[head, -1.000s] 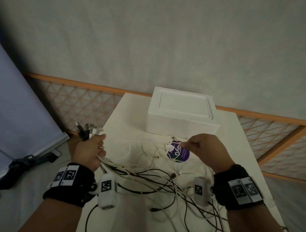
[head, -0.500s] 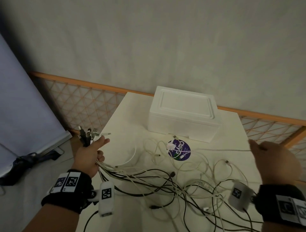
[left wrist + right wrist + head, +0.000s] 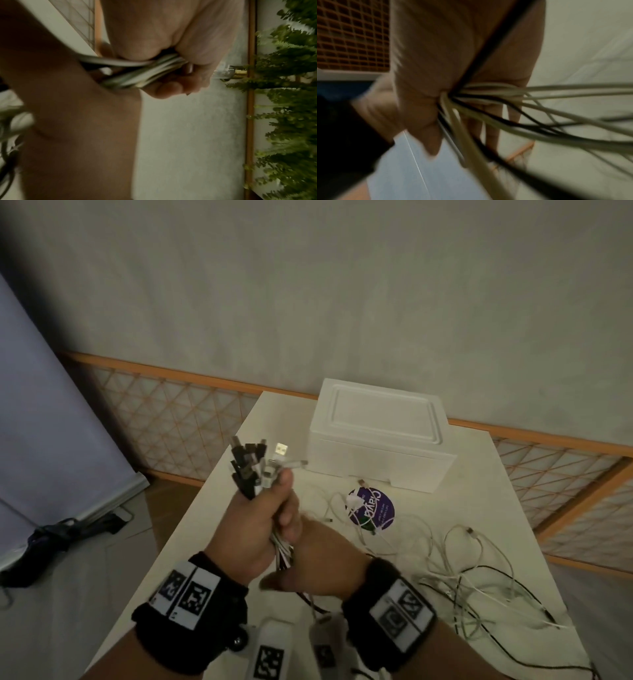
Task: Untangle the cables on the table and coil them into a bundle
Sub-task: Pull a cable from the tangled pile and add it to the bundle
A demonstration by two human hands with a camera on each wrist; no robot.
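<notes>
My left hand (image 3: 263, 518) is raised over the table's left side and grips a bunch of black and white cable ends (image 3: 255, 470), plugs pointing up. The left wrist view shows its fingers (image 3: 171, 83) curled round the cables (image 3: 137, 75), with a plug (image 3: 238, 73) sticking out. Directly below, touching it, my right hand (image 3: 325, 563) wraps the same bundle. In the right wrist view the strands (image 3: 539, 121) fan out from the palm (image 3: 453, 54). The rest of the cables (image 3: 479, 573) trail in loose tangled loops across the table.
A white foam box (image 3: 376, 440) stands at the back of the white table (image 3: 496, 491). A round purple sticker (image 3: 371, 510) lies in front of it under cable loops. Orange lattice fencing (image 3: 164, 412) runs behind; a dark stand (image 3: 68, 532) lies on the floor at left.
My right hand swung in from the far right and took hold of the bundle just under my left hand. The left hand rose and closed round the cable ends.
</notes>
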